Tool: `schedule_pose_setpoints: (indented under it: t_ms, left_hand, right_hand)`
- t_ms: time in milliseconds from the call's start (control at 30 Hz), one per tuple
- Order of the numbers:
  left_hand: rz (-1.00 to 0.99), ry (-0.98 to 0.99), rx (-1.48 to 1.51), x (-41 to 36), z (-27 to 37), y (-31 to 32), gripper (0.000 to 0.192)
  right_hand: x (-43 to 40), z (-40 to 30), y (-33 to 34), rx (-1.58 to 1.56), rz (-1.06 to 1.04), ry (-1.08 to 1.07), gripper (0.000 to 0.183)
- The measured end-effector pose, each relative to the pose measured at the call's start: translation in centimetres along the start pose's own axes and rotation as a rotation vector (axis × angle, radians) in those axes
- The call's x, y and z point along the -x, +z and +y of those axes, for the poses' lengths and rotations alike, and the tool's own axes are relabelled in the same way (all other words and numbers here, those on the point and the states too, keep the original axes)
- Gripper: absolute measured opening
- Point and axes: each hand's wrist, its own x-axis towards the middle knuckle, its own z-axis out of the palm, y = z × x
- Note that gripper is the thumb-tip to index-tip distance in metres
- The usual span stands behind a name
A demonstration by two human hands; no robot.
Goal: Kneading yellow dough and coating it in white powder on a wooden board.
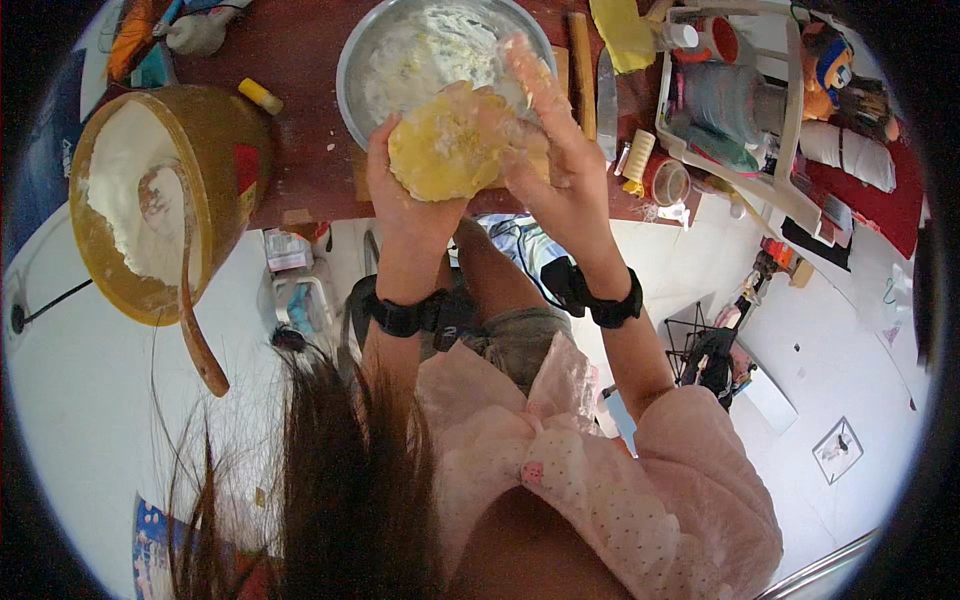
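Observation:
A lump of yellow dough, dusted with flour, rests in my left hand, whose fingers and thumb curl around its edge. My right hand is at the dough's right side, blurred, with fingers spread and bits of dough stuck to them. Some of its fingers overlap the dough's right edge; whether they press on it I cannot tell. Just beyond both hands sits a round metal bowl with flour and yellowish crumbs inside. The dough and my right hand hide the bowl's near side.
At left, a yellow-brown tub holds flour and a wooden spoon. Right of the bowl lie a wooden stick and a knife blade. A white basket with containers stands farther right on the red-brown table.

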Motion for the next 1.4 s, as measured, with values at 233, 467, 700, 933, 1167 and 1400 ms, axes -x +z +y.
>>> schedule_pose_setpoints:
  t_ms: [233, 467, 700, 933, 1167, 1400]
  left_hand:
    - [-0.115, -0.161, 0.133, 0.5, -0.3, 1.8, 0.057]
    - [-0.246, -0.013, 0.269, 1.2, -1.1, 2.9, 0.058]
    - [0.054, 0.074, 0.073, 1.0, -1.1, 2.9, 0.058]
    - [0.051, 0.241, -0.285, 1.9, -1.2, 3.1, 0.058]
    - [-0.31, -0.102, 0.313, 1.1, -0.9, 1.2, 0.053]
    - [-0.018, -0.117, 0.14, 1.7, -1.3, 1.7, 0.054]
  right_hand:
    - [0.1, 0.1, 1.4, 0.073, 0.047, 0.06, 0.11]
    - [1.8, -0.3, 2.1, 0.063, 0.121, 0.196, 0.104]
    - [2.8, 0.8, 1.4, -0.374, 0.137, 0.262, 0.089]
    - [2.6, 0.9, -0.6, 0.147, 0.15, -0.053, 0.05]
    - [2.0, 1.0, -0.3, -0.198, 0.181, 0.233, 0.078]
    - [1.1, 0.6, -0.1, -0.107, 0.258, 0.134, 0.085]
